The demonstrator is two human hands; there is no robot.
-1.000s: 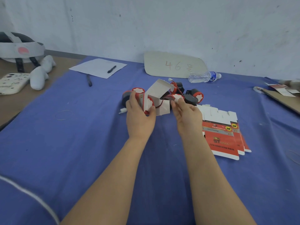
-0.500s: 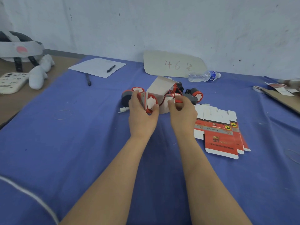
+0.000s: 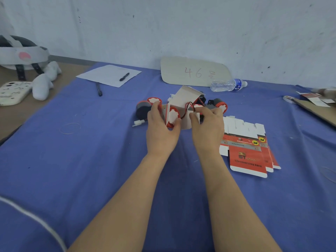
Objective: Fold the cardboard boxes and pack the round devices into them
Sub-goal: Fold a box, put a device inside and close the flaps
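Observation:
A small cardboard box (image 3: 183, 100), white inside with its lid flap raised, sits in the middle of the blue cloth. My left hand (image 3: 161, 131) grips its left side, thumb on a red-and-white round device (image 3: 172, 117) at the box's mouth. My right hand (image 3: 207, 128) holds the box's right side and pinches a round device (image 3: 197, 107) with red and black wires. More round devices lie to the left (image 3: 145, 108) and right (image 3: 221, 106) of the box. A stack of flat red-and-white boxes (image 3: 247, 151) lies right of my right hand.
A plastic water bottle (image 3: 229, 85) and a cardboard sign marked 46 (image 3: 194, 71) lie behind the box. A paper sheet (image 3: 109, 75) with a pen (image 3: 124, 76) sits at back left, a second pen (image 3: 99, 89) beside it. A headset (image 3: 20, 53) and phone case (image 3: 12, 92) lie far left.
My right hand has moved left from the loose devices to the box and now grips its right side with a wired device. The left hand has kept its hold.

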